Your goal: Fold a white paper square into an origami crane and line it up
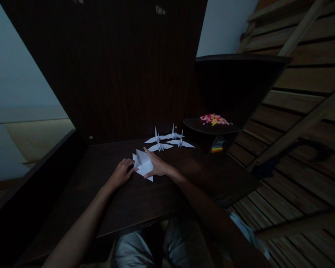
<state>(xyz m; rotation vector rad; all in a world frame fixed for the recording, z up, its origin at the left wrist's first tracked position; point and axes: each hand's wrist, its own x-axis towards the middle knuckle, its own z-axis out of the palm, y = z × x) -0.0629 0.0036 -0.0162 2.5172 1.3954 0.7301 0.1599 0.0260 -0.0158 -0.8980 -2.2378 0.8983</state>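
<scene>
A partly folded sheet of white paper [144, 163] lies on the dark wooden desk in front of me, with raised flaps at its upper left. My left hand [123, 172] pinches its left edge between thumb and fingers. On the other side, my right hand [156, 164] grips the right edge, thumb low and fingers at the top. Just behind the paper stand several white origami cranes [159, 146] with wings spread, close together near the back panel.
The dark desk [111, 216] has a raised side board [44, 171] at left. At right, a small corner shelf [206, 127] bears a heap of pink, red and yellow bits [214, 119]. Under it sits a yellow-orange item [217, 149]. A slatted wooden structure [301, 104] stands at far right.
</scene>
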